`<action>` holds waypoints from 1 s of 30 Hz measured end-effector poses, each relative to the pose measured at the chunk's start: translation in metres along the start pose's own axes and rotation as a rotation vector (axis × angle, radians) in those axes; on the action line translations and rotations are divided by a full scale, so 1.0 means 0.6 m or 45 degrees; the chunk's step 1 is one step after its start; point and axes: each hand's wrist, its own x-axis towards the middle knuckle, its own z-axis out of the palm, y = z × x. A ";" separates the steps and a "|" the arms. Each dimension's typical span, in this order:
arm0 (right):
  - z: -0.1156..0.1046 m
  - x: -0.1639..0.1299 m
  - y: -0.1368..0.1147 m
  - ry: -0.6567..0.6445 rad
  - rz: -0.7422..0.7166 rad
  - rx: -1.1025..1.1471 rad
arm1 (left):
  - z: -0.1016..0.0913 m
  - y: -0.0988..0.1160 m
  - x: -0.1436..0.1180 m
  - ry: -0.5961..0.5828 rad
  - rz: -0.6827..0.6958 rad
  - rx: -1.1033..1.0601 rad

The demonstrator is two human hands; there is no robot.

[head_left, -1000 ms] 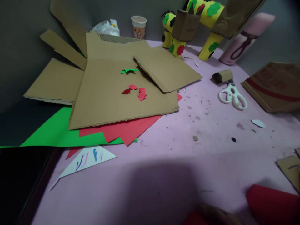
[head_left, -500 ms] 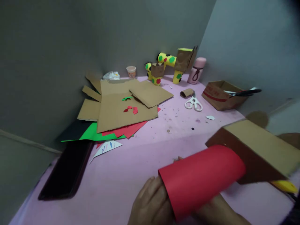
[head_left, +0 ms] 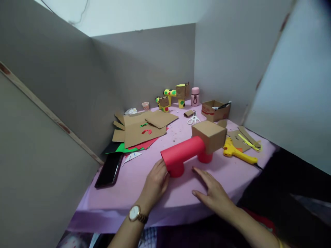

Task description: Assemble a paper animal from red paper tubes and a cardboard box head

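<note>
A dark phone (head_left: pixel 110 170) lies flat at the left of the tabletop (head_left: pixel 124 191). Cardboard sheets (head_left: pixel 139 131) lie beyond it. The left grip (head_left: pixel 156 178) has its fingers bent at the left end of the red tube (head_left: pixel 182 151); whether they clasp it cannot be told. The tube sits at the tabletop's middle front, above two red cylinders (head_left: pixel 177 170), its right end meeting a cardboard box (head_left: pixel 209 134). The right grip (head_left: pixel 210 187), fingers spread, holds nothing, just in front. A yellow glue gun (head_left: pixel 239 154) lies rightmost.
</note>
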 end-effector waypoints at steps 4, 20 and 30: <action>-0.006 0.004 -0.009 0.019 -0.048 0.010 | -0.009 0.002 0.004 -0.022 -0.005 0.021; -0.002 0.012 -0.010 0.023 -0.131 0.050 | -0.019 0.003 0.005 -0.014 -0.036 -0.014; 0.002 0.005 -0.007 0.072 -0.204 0.064 | -0.018 0.011 -0.002 -0.010 -0.069 -0.032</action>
